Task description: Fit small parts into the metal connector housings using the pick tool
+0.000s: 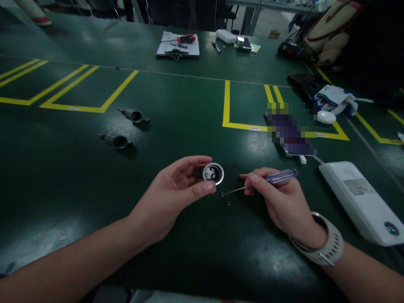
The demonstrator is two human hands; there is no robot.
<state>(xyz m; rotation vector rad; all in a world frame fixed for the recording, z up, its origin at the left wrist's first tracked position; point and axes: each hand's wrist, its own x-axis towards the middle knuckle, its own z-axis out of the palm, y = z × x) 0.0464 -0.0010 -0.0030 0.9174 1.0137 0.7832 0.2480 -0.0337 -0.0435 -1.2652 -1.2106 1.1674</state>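
Note:
My left hand (179, 191) grips a small round metal connector (213, 173) between thumb and fingers. Its open end faces me, and dark and pale parts show inside the ring. My right hand (274, 193) is closed around a screwdriver (279, 176) with a clear purple handle. The thin shaft points left, and its tip meets a tiny ring-shaped part (222, 194) just below the connector. A second tiny ring-shaped part (228, 203) lies on the green table a little nearer to me.
Two metal housings (118, 142) (135, 116) lie on the left. A white power bank (360, 202) and a blurred-out phone (290, 132) are at the right. Farther back are a clipboard (162, 48) with a red-black screwdriver (186, 39), a cloth (336, 99) and yellow tape lines (226, 103).

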